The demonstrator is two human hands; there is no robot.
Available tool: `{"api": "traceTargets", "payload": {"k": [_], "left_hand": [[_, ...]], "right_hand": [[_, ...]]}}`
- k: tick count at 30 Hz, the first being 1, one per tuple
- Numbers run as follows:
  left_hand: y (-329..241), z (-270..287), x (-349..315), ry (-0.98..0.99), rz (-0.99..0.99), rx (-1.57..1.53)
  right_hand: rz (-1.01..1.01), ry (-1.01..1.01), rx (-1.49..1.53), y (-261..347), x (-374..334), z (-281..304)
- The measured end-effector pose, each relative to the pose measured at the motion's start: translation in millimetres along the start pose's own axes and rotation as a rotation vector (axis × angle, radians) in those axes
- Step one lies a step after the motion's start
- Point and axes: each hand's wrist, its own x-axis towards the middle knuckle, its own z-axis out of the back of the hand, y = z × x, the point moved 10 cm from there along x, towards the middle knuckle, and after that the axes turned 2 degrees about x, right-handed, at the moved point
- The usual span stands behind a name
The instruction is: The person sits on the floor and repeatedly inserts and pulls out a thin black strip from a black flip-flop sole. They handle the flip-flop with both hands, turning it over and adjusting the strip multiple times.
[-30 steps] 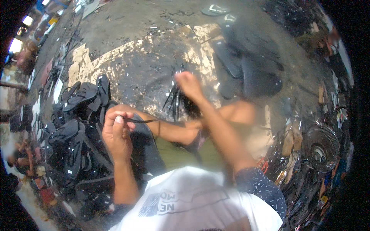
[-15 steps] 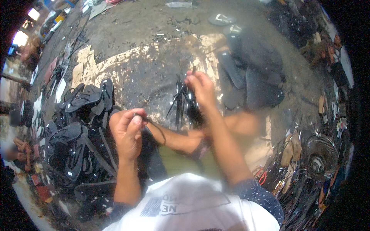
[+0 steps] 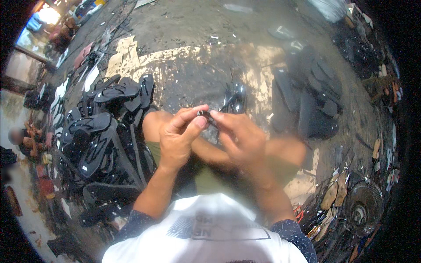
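My left hand (image 3: 180, 138) and my right hand (image 3: 239, 136) meet in front of me above my knees. Between their fingertips they pinch a thin black sandal strap (image 3: 206, 115). A bundle of loose black straps (image 3: 234, 98) lies on the floor just beyond my hands. To my left lies a heap of finished black flip-flops (image 3: 103, 131). To my right lies a pile of plain black soles (image 3: 307, 98). Where the strap runs below my fingers is hidden.
The floor (image 3: 188, 35) is dirty concrete with pale patches. A round fan (image 3: 362, 210) and scattered scraps sit at the lower right. A person (image 3: 22, 138) sits at the far left edge. More sandals and clutter line the upper left.
My right hand came back from the strap bundle on the floor and joined my left hand. Both hands now pinch the strap together at the centre.
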Motion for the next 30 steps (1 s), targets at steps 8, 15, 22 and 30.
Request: {"api": "traceTargets", "payload": {"k": [8, 15, 22, 30], "left_hand": [[-4, -5, -6, 0.007, -0.123, -0.043], [-3, 9, -5, 0.033, -0.107, 0.349], [33, 101, -22, 0.128, -0.144, 1.640], [15, 85, -57, -0.082, 0.082, 0.754]], "right_hand": [[-0.040, -0.004, 0.070, 1, -6, -4], [-0.462, -0.055, 0.503, -56, -30, -28], [-0.039, 0.539, 1.229, 82, -12, 36], [-0.029, 0.367, 1.590, 90, -32, 55]]}}
